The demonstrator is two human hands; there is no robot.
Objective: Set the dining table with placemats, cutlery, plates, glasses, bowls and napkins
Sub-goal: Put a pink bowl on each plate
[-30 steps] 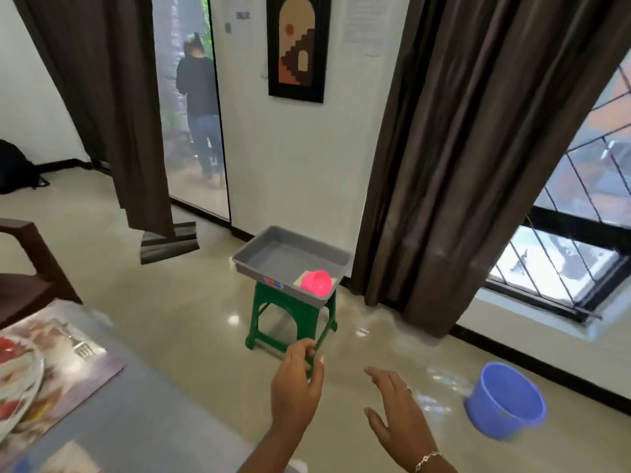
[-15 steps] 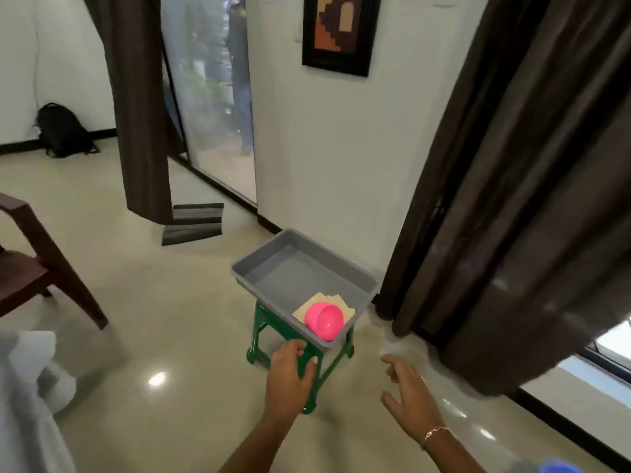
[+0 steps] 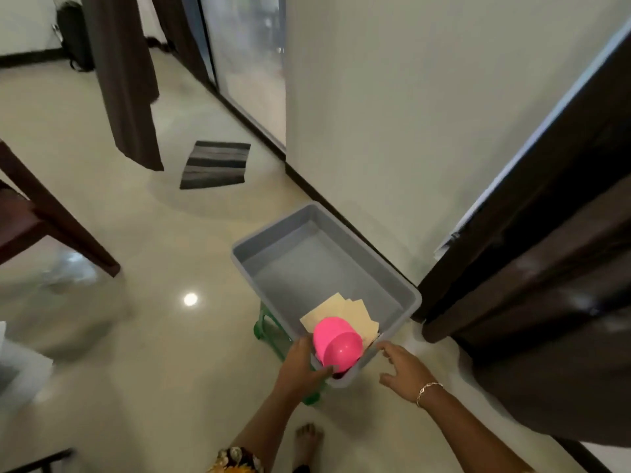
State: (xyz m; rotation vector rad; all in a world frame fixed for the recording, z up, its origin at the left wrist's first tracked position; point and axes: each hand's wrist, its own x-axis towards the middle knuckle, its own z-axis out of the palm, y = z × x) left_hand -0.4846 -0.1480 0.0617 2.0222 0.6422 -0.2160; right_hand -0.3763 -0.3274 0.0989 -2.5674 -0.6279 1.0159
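Head view: my left grip (image 3: pixel 302 365) touches the pink bowl (image 3: pixel 338 343) on the napkins (image 3: pixel 355 314) in the grey tray (image 3: pixel 273 254); grasping or not, I cannot tell. My right grip (image 3: pixel 406 370) is released beside it.

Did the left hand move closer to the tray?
Yes. The left hand has reached forward to the grey tray, near the pink bowl.

Bowl (image 3: pixel 336 343) on napkins (image 3: pixel 345 314) in tray (image 3: pixel 307 233); tray on stool (image 3: pixel 269 331).

Soft daylight, a glare spot on the floor (image 3: pixel 190 299) — edges blurred, warped.
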